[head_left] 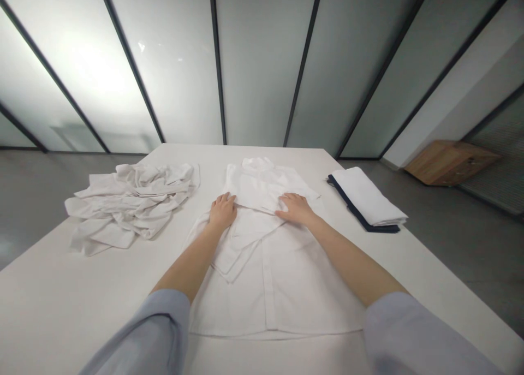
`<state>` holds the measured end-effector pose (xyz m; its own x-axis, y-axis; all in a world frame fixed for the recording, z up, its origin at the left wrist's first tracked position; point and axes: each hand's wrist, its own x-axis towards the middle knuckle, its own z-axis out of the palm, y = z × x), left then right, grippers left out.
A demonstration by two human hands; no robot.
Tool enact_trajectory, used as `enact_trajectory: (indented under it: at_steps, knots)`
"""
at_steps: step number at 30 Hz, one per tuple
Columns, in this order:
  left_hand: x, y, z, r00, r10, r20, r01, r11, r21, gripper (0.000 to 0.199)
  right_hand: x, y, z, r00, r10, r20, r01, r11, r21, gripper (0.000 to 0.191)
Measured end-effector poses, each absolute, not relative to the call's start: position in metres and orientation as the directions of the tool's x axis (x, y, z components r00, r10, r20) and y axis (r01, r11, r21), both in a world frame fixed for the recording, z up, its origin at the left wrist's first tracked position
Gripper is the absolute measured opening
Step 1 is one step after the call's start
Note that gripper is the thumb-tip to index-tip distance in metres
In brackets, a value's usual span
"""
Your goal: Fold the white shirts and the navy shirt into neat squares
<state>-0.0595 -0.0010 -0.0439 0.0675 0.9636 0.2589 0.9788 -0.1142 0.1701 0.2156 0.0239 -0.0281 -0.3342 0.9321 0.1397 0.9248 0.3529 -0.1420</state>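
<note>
A white shirt (298, 277) lies spread on the table in front of me, its hem towards me and its collar (257, 165) at the far end. Across its upper part is a folded-over layer of cloth, and a sleeve (235, 255) slants down over the left half. My left hand (223, 211) rests on the shirt's left side, fingers lying over the cloth. On the right, my right hand (295, 208) lies against the edge of the folded layer, thumb apart from the fingers. Both hands touch the shirt; their palms are hidden.
A crumpled heap of white clothes (135, 200) sits on the table's left side. Near the right edge, a folded white garment (366, 195) lies on a folded dark blue one (374, 228). Beyond the white table (49, 304) stand frosted glass panels (262, 64) and a wooden cabinet (446, 162).
</note>
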Motion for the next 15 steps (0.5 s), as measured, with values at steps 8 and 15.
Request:
enact_trajectory:
  at_steps: [8,15]
  knots:
    - [-0.071,0.007,-0.042,-0.036,0.956,0.292,0.985,-0.016,0.174,0.036,0.199,0.035,-0.013,-0.236,0.956,0.174,0.94,0.27,-0.208,0.03]
    - [-0.08,0.014,-0.04,-0.2,0.901,0.385,0.94,0.066,0.334,0.035,0.226,0.045,0.0,0.216,0.867,0.45,0.509,0.293,-0.809,0.034]
